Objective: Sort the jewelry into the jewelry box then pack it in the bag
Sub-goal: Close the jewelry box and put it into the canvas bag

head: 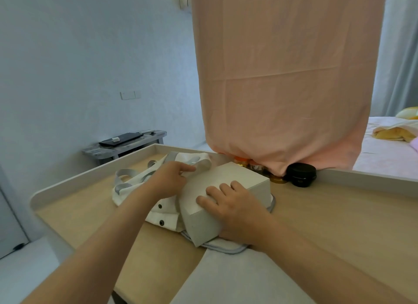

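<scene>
A closed white jewelry box (228, 190) lies tilted on top of a white fabric bag (135, 183) with grey straps and dark snaps, on the wooden table (328, 215). My right hand (235, 211) grips the box from its near right side, fingers curled over the top face. My left hand (169, 179) pinches the bag's cloth edge just left of the box, with the index finger pointing toward a strap. No jewelry is visible.
A pink cloth (285, 77) hangs over the table's far edge, covering small jars (246, 164). A black round case (300, 174) sits beside them. A raised white rim (90, 174) borders the table. A bed (389, 145) lies at the right, a grey bench (126, 143) behind.
</scene>
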A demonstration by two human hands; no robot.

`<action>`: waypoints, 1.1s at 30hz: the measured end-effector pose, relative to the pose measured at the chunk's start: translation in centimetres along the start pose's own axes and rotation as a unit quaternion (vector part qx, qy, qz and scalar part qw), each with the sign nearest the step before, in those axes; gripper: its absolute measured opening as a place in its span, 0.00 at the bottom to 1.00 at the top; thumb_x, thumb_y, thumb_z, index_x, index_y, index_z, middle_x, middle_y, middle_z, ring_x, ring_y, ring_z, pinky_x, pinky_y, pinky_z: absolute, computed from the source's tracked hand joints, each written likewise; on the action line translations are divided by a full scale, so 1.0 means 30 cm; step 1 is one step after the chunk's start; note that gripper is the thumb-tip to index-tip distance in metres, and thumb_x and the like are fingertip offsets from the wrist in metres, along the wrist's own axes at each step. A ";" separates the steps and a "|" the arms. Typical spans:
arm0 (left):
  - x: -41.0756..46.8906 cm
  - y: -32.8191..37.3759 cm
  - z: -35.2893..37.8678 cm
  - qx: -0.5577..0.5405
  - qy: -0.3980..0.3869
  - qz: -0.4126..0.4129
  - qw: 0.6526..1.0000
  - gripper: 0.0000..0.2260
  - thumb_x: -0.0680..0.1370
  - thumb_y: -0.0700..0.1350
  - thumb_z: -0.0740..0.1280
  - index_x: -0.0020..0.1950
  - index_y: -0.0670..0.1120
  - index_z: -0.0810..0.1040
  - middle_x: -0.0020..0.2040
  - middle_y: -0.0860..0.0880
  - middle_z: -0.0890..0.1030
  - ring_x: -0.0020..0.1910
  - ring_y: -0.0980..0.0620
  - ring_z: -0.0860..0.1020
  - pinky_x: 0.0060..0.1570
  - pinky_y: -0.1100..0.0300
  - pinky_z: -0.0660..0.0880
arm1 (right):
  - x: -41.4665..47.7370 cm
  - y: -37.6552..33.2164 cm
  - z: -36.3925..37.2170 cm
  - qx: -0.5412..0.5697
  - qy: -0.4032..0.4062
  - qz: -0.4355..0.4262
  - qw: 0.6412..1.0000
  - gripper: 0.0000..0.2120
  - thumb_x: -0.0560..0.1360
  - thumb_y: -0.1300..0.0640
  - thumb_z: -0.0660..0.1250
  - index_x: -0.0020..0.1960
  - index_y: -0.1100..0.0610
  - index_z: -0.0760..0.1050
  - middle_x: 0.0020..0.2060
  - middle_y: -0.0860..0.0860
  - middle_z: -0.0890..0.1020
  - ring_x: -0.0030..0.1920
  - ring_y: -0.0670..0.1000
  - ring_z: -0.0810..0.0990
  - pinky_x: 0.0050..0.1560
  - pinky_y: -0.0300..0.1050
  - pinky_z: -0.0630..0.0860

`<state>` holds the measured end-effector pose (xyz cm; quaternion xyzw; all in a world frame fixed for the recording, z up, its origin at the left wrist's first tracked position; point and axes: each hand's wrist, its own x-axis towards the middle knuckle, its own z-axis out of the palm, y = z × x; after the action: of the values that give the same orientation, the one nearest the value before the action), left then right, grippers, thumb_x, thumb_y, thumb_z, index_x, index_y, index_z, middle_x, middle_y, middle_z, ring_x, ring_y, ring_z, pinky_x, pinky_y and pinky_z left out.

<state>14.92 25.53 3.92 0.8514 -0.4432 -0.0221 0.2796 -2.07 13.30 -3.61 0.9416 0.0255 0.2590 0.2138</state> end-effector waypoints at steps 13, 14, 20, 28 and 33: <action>0.209 0.045 0.039 0.062 0.036 0.048 0.996 0.17 0.79 0.47 0.68 0.67 0.55 0.73 0.56 0.55 0.80 0.48 0.54 0.76 0.48 0.61 0.71 | 0.210 0.224 -0.021 0.126 -0.074 0.285 0.947 0.20 0.80 0.38 0.59 0.63 0.48 0.78 0.51 0.47 0.84 0.52 0.51 0.81 0.54 0.49 0.76; 0.232 0.050 0.042 0.071 0.029 0.048 0.996 0.17 0.79 0.47 0.68 0.67 0.54 0.75 0.57 0.54 0.80 0.49 0.54 0.76 0.51 0.62 0.71 | 0.235 0.235 -0.001 0.125 -0.082 0.297 0.943 0.21 0.79 0.38 0.59 0.63 0.49 0.78 0.53 0.48 0.84 0.54 0.52 0.81 0.54 0.49 0.76; 0.320 0.052 0.042 0.075 0.022 0.033 0.996 0.10 0.77 0.44 0.67 0.54 0.51 0.85 0.52 0.56 0.84 0.50 0.54 0.82 0.50 0.63 0.75 | 0.359 0.277 0.121 0.074 -0.144 0.339 0.927 0.21 0.78 0.36 0.61 0.53 0.52 0.79 0.48 0.51 0.83 0.49 0.55 0.81 0.42 0.45 0.74; 0.321 0.021 0.070 -0.003 0.063 0.055 0.996 0.06 0.78 0.49 0.68 0.47 0.52 0.85 0.44 0.57 0.84 0.43 0.59 0.79 0.43 0.64 0.73 | 0.405 0.370 0.176 0.034 -0.110 0.386 0.915 0.13 0.80 0.63 0.59 0.58 0.55 0.79 0.55 0.53 0.82 0.56 0.57 0.81 0.44 0.44 0.67; 0.326 0.008 0.121 -0.016 0.041 0.061 0.997 0.03 0.81 0.48 0.65 0.49 0.55 0.77 0.48 0.59 0.80 0.47 0.57 0.77 0.46 0.61 0.71 | 0.355 0.394 0.190 0.014 -0.085 0.346 0.934 0.11 0.79 0.57 0.60 0.55 0.53 0.80 0.51 0.52 0.84 0.51 0.57 0.82 0.40 0.44 0.65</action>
<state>19.64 16.27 3.03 0.8182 -0.4823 0.0228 0.3122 9.23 2.05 1.97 0.9137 -0.3160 0.2357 0.0988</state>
